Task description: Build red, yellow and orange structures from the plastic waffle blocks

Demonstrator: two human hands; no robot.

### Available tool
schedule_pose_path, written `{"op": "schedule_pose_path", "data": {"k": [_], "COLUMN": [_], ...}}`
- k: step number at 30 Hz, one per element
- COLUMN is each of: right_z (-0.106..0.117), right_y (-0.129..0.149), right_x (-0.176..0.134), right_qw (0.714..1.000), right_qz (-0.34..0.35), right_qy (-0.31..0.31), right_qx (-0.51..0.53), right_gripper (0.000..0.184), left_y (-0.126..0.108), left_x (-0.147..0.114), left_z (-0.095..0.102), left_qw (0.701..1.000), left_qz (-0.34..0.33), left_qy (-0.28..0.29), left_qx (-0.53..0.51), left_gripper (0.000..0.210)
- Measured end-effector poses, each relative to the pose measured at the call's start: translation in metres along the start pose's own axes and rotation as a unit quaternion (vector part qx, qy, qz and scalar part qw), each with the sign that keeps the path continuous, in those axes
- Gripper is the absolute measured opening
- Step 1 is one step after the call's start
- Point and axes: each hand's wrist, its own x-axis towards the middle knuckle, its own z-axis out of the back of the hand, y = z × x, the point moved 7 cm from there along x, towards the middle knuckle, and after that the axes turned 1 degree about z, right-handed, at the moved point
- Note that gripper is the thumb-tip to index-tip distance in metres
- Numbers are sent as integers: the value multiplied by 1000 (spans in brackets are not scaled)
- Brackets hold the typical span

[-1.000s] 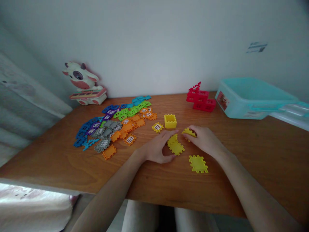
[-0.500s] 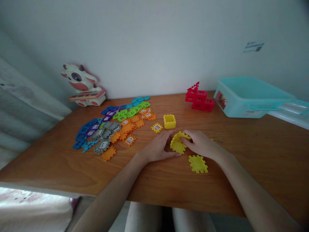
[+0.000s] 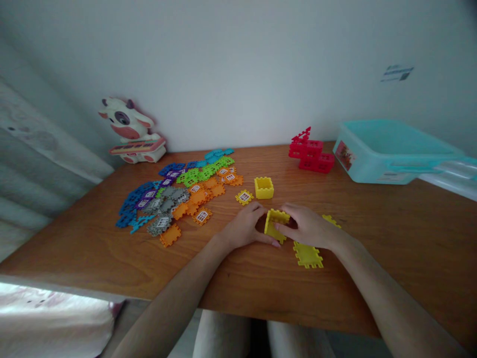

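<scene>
Wooden table (image 3: 242, 288): yellow box (image 3: 274, 230) between left hand (image 3: 244, 226) and right hand (image 3: 311, 226), fingers clamped on it, right thumb inside.

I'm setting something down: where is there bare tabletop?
Right side: bare wood between the blue bin and right arm. Front left: bare wood between the nearest orange tile and table edge. Crowded: the tile pile, and around the yellow panels by left hand and right hand.
</scene>
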Motion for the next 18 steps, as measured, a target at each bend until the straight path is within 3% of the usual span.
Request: {"op": "schedule_pose_path", "data": {"k": [2, 5, 7, 10, 13, 18], "right_z": [-2, -4, -5, -6, -6, -3], "right_y": [-1, -2, -3, -6, -5, 1], "right_x": [-2, -5, -6, -4, -2, -2], "right_qw": [1000, 998, 996, 995, 996, 997], "right_qz": [-5, -11, -15, -27, -24, -11], "right_qy": [21, 36, 33, 30, 31, 17], "right_qx": [17, 55, 76, 86, 82, 79], "right_gripper": [35, 71, 82, 68, 49, 43], "left_y": [2, 4, 5, 8, 7, 5], "left_x": [0, 1, 1, 1, -2, -7], "left_z": [0, 0, 1, 6, 11, 22], "left_qw": [1000, 1000, 999, 999, 999, 997], "left_qz": [3, 2, 5, 15, 7, -8], "left_qy": [-2, -5, -9, -9, 33, 78], "left_qx": [13, 26, 33, 35, 4, 23], "left_gripper": [66, 67, 69, 67, 67, 53]}}
